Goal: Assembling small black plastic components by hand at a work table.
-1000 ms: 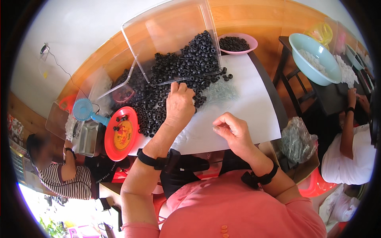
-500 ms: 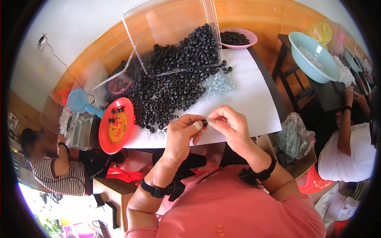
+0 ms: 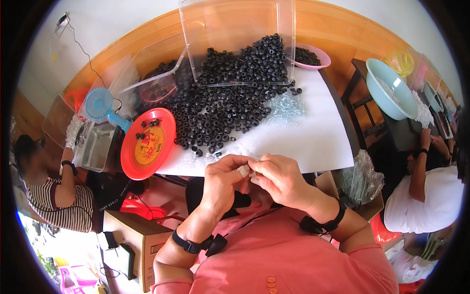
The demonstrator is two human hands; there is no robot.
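My left hand, with white tape on the thumb, is closed in a pinch in front of the table's near edge. Its fingertips meet those of my right hand, also pinched. A small black ring-shaped part was visible in the left fingers half a second ago; now the fingers mostly hide it. What the right fingertips hold is too small to make out. Beyond the hands, many similar black parts lie heaped on the white table cover. A patch of tiny clear pieces lies right of the heap.
A tipped clear bin spills black parts. A red plate holds a few, beside a blue fan. A pink bowl stands behind. Two people sit at either side; a light-blue basin stands at right.
My hands have come closer together, and the right fingers now cover the small black part. The view has shifted, so the table sits slightly further right and the hands lower.
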